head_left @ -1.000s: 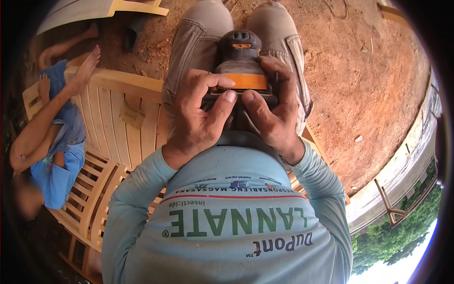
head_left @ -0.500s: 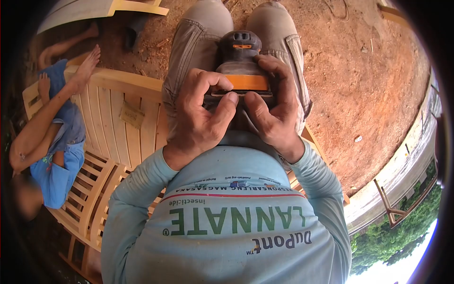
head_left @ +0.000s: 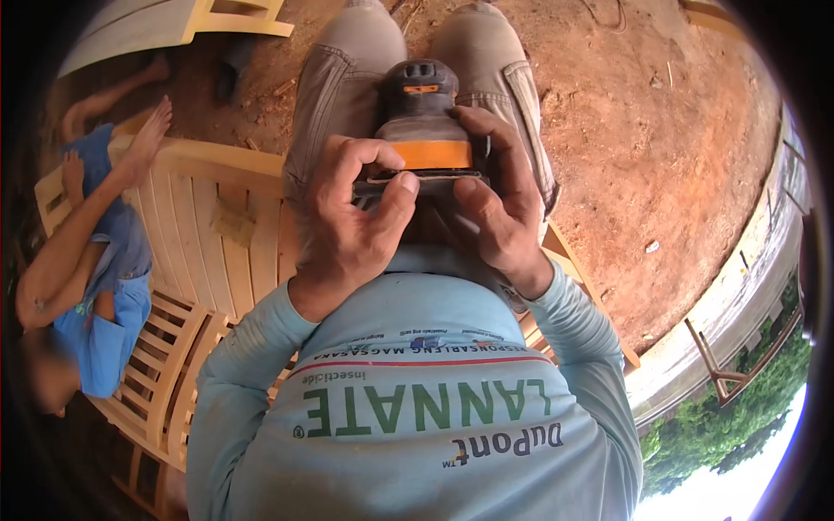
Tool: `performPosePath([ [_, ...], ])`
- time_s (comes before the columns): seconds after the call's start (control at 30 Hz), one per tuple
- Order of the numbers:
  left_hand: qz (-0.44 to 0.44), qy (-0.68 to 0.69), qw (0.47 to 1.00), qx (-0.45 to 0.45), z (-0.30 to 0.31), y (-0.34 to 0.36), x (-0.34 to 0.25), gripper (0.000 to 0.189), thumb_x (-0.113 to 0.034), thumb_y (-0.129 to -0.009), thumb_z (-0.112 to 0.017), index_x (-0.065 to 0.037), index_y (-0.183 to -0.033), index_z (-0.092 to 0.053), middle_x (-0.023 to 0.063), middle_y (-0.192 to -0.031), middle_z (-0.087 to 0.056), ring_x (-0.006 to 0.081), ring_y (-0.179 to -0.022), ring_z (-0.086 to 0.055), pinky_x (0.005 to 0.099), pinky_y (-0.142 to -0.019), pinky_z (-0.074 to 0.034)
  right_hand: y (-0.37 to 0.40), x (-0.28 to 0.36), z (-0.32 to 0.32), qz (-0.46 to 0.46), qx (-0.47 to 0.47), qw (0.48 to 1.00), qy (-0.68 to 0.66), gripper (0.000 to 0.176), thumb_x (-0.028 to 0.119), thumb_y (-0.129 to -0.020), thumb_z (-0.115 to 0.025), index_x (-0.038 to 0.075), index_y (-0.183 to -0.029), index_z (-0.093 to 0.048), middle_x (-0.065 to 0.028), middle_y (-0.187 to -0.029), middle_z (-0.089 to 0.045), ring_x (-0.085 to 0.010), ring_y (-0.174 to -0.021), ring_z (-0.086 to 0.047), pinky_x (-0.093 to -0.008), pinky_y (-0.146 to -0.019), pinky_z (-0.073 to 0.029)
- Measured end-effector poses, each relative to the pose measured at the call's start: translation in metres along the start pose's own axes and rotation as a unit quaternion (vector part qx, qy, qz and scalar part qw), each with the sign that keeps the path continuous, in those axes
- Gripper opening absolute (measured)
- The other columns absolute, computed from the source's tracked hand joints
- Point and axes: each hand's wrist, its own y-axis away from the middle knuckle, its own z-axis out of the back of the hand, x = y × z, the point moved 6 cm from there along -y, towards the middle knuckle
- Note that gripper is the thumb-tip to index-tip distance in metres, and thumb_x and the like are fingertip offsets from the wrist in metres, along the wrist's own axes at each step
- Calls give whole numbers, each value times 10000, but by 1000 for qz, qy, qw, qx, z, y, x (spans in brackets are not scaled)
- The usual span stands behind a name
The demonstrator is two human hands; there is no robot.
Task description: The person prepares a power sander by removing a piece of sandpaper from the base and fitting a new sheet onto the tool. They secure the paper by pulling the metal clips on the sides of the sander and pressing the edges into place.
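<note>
A black and orange palm sander (head_left: 426, 154) lies between my thighs, its flat base turned toward my belly. My left hand (head_left: 352, 213) pinches the left part of the base edge with thumb and bent forefinger, where a thin dark strip shows. On the other side, my right hand (head_left: 504, 195) curls its fingers around the sander's flank, thumb pressed at the base edge. Whether a sheet of sandpaper lies under the thumbs I cannot make out. The underside of the base is mostly hidden.
To the left, another person in a blue shirt (head_left: 109, 347) sits on a slatted wooden bench (head_left: 200, 252). A pale wooden piece (head_left: 239, 22) stands at the upper left. Reddish dirt ground (head_left: 643, 156) extends on the right, with a brown frame (head_left: 717, 365) beyond it.
The sander and both hands appear slightly further left and lower in view, as does the surrounding scene. My grip looks nearly the same.
</note>
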Motion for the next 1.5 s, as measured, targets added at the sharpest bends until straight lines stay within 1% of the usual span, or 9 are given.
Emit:
performPosePath([
  [0.3,-37,-51,998,7,2,-4,-5,236,-137,-966,-806,-20,-1131,-684,109,-1109,-611,253,-998,-610,382,-930,-500,0,-3,0,28,-9,999,42,587,179,-1079,-652,-69,-1595,-523,-207,-1650,-544,-313,-1570,-493,-448,-1337,-329],
  [0.7,-23,-32,999,24,1,-6,-5,286,-172,-952,-847,-24,-1135,-686,115,-1130,-603,255,-1008,-603,377,-916,-497,0,-5,6,-38,35,993,-106,681,180,-1030,-631,-93,-1635,-475,-217,-1712,-493,-322,-1631,-435,-460,-1373,-284],
  [0.9,-19,-25,999,30,3,-7,-4,303,-161,-950,-881,-27,-1139,-684,103,-1112,-592,228,-957,-603,371,-883,-513,-1,3,-1,-48,-23,990,-131,636,70,-996,-586,-66,-1611,-498,-186,-1626,-545,-293,-1563,-495,-432,-1334,-330],
  [1.0,-15,-11,1000,20,7,-4,2,308,-159,-953,-895,-26,-1147,-696,107,-1113,-601,225,-947,-610,369,-879,-522,9,-2,9,-40,-51,984,-166,613,182,-1059,-591,-95,-1598,-499,-235,-1668,-553,-330,-1600,-493,-474,-1366,-322],
  [1.03,-12,-7,1000,15,7,-3,4,310,-160,-953,-898,-24,-1152,-703,112,-1121,-608,227,-949,-613,368,-882,-522,16,-3,18,-65,-88,986,-123,468,170,-1092,-569,-68,-1494,-572,-194,-1537,-647,-292,-1446,-611,-445,-1281,-421],
  [1.17,29,61,998,3,6,5,12,465,-146,-980,-874,-6,-1355,-637,105,-1211,-610,199,-1046,-600,358,-950,-510,19,16,29,-139,-69,988,21,244,180,-1122,-583,-23,-1225,-670,-92,-1216,-709,-147,-1110,-621,-315,-1022,-491],
  [1.33,84,194,977,-29,15,16,18,574,-69,-1028,-750,13,-1530,-483,117,-1318,-571,187,-1210,-552,346,-1045,-469,16,17,38,-206,-46,975,74,234,217,-1110,-624,-5,-1133,-696,-43,-1095,-713,-103,-979,-606,-270,-926,-490],
  [1.37,113,193,972,-75,21,16,19,363,-129,-1062,-733,14,-1375,-620,91,-1178,-661,164,-1037,-625,333,-995,-529,13,18,40,-214,-32,972,96,232,224,-1106,-633,2,-1112,-698,-28,-1064,-706,-97,-949,-598,-265,-904,-488],
  [1.5,252,219,943,-6,41,16,32,226,-168,-1110,-624,25,-1035,-714,19,-906,-678,108,-824,-594,285,-832,-503,7,21,36,-235,-33,967,89,237,214,-1074,-676,-12,-1012,-714,5,-872,-664,-82,-840,-559,-284,-769,-487],
])
